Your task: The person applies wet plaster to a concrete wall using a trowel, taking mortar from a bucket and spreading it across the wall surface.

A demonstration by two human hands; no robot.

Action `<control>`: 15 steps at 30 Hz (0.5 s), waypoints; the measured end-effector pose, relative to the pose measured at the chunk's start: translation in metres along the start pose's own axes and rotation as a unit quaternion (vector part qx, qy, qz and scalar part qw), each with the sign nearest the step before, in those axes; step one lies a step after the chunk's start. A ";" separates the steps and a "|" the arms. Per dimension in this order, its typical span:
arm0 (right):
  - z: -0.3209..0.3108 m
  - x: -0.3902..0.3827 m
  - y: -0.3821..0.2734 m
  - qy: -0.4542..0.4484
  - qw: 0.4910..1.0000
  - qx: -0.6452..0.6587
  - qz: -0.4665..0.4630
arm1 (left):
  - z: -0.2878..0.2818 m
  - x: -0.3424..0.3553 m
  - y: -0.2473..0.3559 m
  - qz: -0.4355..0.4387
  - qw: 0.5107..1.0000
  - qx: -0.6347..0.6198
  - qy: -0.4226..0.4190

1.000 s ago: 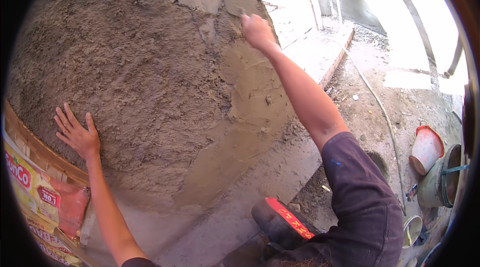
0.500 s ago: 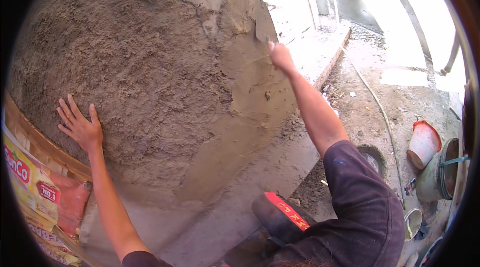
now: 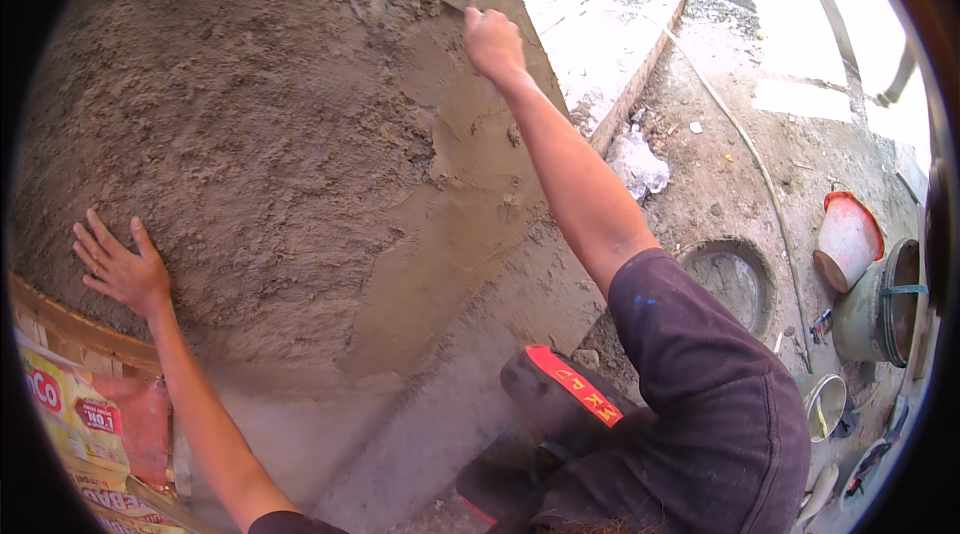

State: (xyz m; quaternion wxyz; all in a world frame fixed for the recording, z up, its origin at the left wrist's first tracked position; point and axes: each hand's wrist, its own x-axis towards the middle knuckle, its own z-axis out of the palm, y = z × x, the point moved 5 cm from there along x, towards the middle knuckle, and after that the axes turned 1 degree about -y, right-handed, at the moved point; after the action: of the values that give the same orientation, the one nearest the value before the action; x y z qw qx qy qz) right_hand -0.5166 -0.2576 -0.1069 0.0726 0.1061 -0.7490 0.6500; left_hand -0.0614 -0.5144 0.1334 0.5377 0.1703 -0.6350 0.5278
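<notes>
A rough grey-brown plastered wall [image 3: 250, 114] fills the left half, with a smoother, wetter band [image 3: 460, 164] along its right side. My left hand [image 3: 128, 269] lies spread against the rough plaster, above a wooden board [image 3: 80, 324]. Up at the wall's right edge, my right hand [image 3: 492, 42] grips a trowel [image 3: 465, 4], whose blade is mostly hidden and hard to make out against the mortar.
At lower left are printed plastic sheets [image 3: 140, 424]. A dusty ledge [image 3: 430, 424] runs below the wall. Rightward lie a round basin [image 3: 760, 284], buckets [image 3: 852, 319], a white-and-red pail [image 3: 843, 244], a hose [image 3: 750, 154], crumpled plastic [image 3: 640, 169] and rubble on the ground.
My right hand and trowel went down along the wall edge, then back up. My left hand stays on the plaster. The view has shifted slightly, showing more of the basin and crumpled plastic.
</notes>
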 end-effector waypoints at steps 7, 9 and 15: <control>0.013 -0.054 0.200 0.042 0.993 -0.051 0.099 | -0.002 0.006 0.010 0.006 1.000 -0.004 -0.004; 0.026 -0.079 0.265 -0.045 0.950 0.197 0.240 | -0.001 0.006 0.014 0.005 1.000 -0.008 -0.004; 0.043 -0.078 0.291 -0.077 0.665 0.645 0.369 | -0.005 0.006 0.006 0.007 1.000 0.007 -0.006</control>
State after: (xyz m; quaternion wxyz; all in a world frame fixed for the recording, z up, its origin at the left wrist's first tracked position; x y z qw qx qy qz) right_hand -0.5138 -0.2561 -0.4112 -0.3177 -0.1094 -0.1234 0.9337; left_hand -0.0662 -0.5059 0.1353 0.5290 0.1723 -0.6359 0.5349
